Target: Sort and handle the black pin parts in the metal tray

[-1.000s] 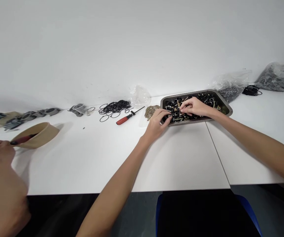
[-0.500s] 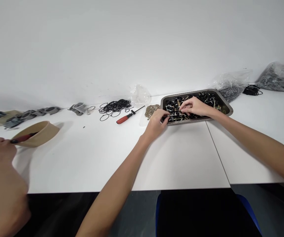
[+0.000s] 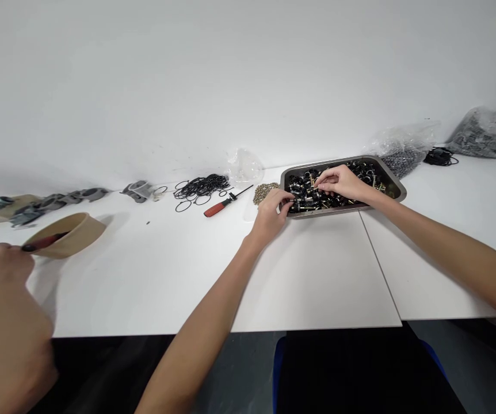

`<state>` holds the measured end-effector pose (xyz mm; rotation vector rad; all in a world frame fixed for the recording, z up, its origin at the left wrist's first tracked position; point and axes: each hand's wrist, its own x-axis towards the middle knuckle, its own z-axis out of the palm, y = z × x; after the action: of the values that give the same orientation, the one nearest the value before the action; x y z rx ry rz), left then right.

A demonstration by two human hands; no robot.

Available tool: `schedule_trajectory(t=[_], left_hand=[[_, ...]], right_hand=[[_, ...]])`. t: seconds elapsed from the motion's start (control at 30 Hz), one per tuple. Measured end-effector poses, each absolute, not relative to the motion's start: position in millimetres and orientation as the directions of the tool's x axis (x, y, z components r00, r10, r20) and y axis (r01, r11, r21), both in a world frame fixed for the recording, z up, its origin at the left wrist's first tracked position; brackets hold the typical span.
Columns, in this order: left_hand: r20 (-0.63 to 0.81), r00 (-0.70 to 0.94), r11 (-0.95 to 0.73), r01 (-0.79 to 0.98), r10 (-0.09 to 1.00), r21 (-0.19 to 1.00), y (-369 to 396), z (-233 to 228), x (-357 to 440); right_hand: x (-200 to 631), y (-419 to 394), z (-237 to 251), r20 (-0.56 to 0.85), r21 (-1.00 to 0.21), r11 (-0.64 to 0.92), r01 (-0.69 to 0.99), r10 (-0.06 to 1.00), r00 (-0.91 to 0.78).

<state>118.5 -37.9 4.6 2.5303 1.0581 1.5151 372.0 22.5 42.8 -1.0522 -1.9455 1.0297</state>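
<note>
A dark metal tray [image 3: 343,214] holds a heap of small black parts [image 3: 306,201] mixed with brass-coloured pins. At its near left corner my left hand [image 3: 273,210] is closed in a pinch, its fingertips over the parts; what they grip is too small to make out. My right hand [image 3: 343,181] hovers over the middle of the heap, thumb and fingers pinched round a small brass-coloured pin [image 3: 312,181]. A pile of small brass-coloured pieces [image 3: 263,194] lies on a clear sheet just left of the tray.
A red-handled screwdriver [image 3: 216,209] and black rubber rings [image 3: 202,188] lie to the left. Behind the tray are plastic bags of parts [image 3: 403,158]. At far left, another person's hand [image 3: 2,276] is by a tan ring-shaped piece [image 3: 75,241] with a red-handled tool.
My left fingers have drawn slightly back from the longer pin-like part at the tray's near edge. My right hand has risen a little, and a brass-coloured pin shows upright at its fingertips.
</note>
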Motion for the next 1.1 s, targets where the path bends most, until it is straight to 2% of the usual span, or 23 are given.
schedule_trajectory(t=[0.27,0.4,0.53,0.77,0.97,1.1], left_hand=[[0.758,0.305,-0.748,0.571,0.576,0.338,-35.8,2.8,116.5],[0.76,0.311,-0.751,0.573,0.57,0.328,-36.2,4.4,116.5],[0.75,0.313,-0.742,0.581,0.583,0.334,-36.4,4.9,116.2],[0.766,0.318,-0.758,0.571,0.559,0.315,-35.3,3.5,115.8],[0.749,0.327,-0.745,0.587,0.577,0.318,-35.6,4.3,115.9],[0.726,0.328,-0.726,0.601,0.605,0.333,-36.0,4.6,116.1]], right_hand=[[372.0,22.8,43.6,0.282,-0.861,0.389,0.328,0.901,-0.33],[374.8,25.1,44.2,0.359,-0.849,0.409,0.334,0.911,-0.205],[376.8,27.6,42.8,0.37,-0.847,0.391,0.36,0.92,-0.129],[376.3,30.3,40.1,0.352,-0.839,0.365,0.404,0.93,-0.11],[375.0,25.2,43.9,0.357,-0.698,0.372,0.612,0.921,-0.152],[373.9,23.2,44.8,0.314,-0.681,0.373,0.63,0.926,-0.208]])
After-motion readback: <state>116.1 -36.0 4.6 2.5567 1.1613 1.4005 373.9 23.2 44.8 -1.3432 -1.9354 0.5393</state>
